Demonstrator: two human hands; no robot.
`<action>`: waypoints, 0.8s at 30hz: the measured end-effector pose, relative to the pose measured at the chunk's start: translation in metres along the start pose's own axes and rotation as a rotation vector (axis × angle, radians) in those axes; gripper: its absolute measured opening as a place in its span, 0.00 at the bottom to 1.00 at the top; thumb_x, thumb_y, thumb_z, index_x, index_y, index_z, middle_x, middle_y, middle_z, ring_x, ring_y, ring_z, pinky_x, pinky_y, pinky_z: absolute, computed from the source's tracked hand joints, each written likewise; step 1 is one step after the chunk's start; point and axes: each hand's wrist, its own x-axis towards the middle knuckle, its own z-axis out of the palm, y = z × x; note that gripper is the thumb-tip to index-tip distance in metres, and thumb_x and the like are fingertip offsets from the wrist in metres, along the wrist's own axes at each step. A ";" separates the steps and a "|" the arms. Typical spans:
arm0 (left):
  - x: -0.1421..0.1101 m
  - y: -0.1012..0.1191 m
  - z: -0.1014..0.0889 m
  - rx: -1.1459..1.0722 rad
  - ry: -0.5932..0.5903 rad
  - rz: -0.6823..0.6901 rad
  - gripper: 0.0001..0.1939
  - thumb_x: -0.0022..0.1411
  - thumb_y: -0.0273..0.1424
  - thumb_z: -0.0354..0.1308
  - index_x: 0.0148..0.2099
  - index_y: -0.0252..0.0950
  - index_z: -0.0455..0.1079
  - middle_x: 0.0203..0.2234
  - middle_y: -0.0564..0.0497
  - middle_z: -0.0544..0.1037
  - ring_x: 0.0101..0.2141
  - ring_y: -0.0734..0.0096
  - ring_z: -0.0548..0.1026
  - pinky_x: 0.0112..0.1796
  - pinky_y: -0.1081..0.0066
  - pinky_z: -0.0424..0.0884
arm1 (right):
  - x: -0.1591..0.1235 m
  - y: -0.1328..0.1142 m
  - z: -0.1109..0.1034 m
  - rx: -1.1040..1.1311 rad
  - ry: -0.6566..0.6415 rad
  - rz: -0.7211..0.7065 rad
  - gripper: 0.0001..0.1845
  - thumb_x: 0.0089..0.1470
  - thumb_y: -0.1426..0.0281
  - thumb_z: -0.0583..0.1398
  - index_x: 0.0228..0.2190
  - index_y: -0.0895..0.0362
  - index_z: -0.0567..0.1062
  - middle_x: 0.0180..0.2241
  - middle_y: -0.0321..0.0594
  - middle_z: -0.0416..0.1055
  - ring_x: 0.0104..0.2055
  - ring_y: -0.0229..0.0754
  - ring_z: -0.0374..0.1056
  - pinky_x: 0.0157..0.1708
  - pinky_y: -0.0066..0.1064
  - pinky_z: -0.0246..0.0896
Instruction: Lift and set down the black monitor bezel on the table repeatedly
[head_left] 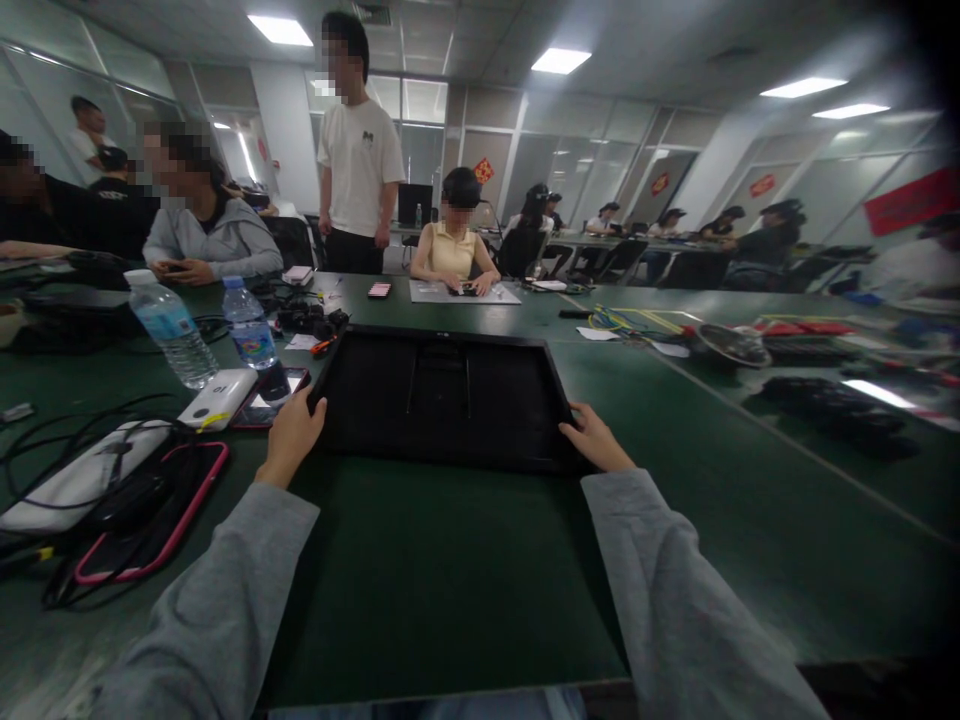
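Note:
A wide, shallow black tray (pixel 367 400) with a raised rim and a narrow recessed panel in its middle lies in front of me on the green table. My left hand (pixel 296 430) grips its left side, thumb on the near face and the other fingers behind the edge. On the opposite side, my right hand (pixel 596 437) holds the right edge, with the thumb over the rim. Both hands are closed on it, and their fingertips are partly hidden. Close to my left hand lie a phone (pixel 264 412) and a white power bank (pixel 217 398).
Two water bottles (pixel 176 335) stand at the left, beyond tangled black cables (pixel 45 450) and a pink-edged phone (pixel 202 470). A metal bowl (pixel 731 345) and black bundle (pixel 832 410) lie at the right. Across the table (pixel 450 580) sits a person in yellow (pixel 454 250).

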 end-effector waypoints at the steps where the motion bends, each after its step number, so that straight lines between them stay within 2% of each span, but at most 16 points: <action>1: 0.000 -0.001 0.000 -0.007 0.010 -0.002 0.30 0.70 0.40 0.48 0.66 0.27 0.64 0.61 0.33 0.71 0.59 0.46 0.71 0.58 0.53 0.66 | 0.000 -0.001 0.001 0.069 -0.012 0.004 0.28 0.50 0.65 0.63 0.54 0.54 0.72 0.35 0.39 0.78 0.38 0.48 0.76 0.44 0.46 0.73; 6: 0.002 -0.002 0.002 -0.079 0.012 -0.063 0.29 0.69 0.40 0.50 0.66 0.31 0.65 0.60 0.35 0.73 0.59 0.48 0.72 0.59 0.55 0.65 | 0.007 -0.013 0.012 0.395 -0.039 0.091 0.38 0.48 0.60 0.65 0.60 0.52 0.68 0.39 0.42 0.79 0.39 0.50 0.78 0.40 0.47 0.77; 11: 0.010 -0.007 0.005 -0.241 -0.011 -0.149 0.27 0.69 0.41 0.50 0.62 0.29 0.70 0.57 0.35 0.76 0.56 0.52 0.75 0.57 0.58 0.67 | 0.013 -0.015 0.018 0.567 -0.026 0.167 0.45 0.43 0.63 0.66 0.63 0.54 0.66 0.39 0.41 0.80 0.39 0.50 0.78 0.42 0.46 0.78; 14: 0.015 -0.011 0.007 -0.330 -0.008 -0.181 0.25 0.69 0.41 0.48 0.58 0.30 0.73 0.55 0.37 0.78 0.55 0.53 0.75 0.56 0.59 0.67 | 0.011 -0.017 0.017 0.600 0.003 0.139 0.44 0.42 0.63 0.66 0.62 0.55 0.68 0.40 0.41 0.81 0.41 0.49 0.78 0.46 0.46 0.77; 19: 0.017 -0.012 0.008 -0.357 -0.012 -0.210 0.24 0.69 0.42 0.46 0.52 0.32 0.75 0.48 0.41 0.81 0.51 0.53 0.77 0.52 0.60 0.70 | 0.007 -0.018 0.012 0.589 0.018 0.105 0.41 0.42 0.62 0.66 0.60 0.54 0.71 0.38 0.41 0.81 0.41 0.50 0.78 0.44 0.47 0.77; 24: 0.014 -0.007 0.006 -0.407 -0.011 -0.214 0.23 0.68 0.42 0.46 0.49 0.33 0.76 0.46 0.40 0.82 0.49 0.55 0.78 0.51 0.61 0.70 | 0.009 -0.004 -0.006 0.603 0.139 0.097 0.38 0.41 0.65 0.67 0.56 0.55 0.75 0.40 0.41 0.81 0.42 0.49 0.78 0.47 0.47 0.75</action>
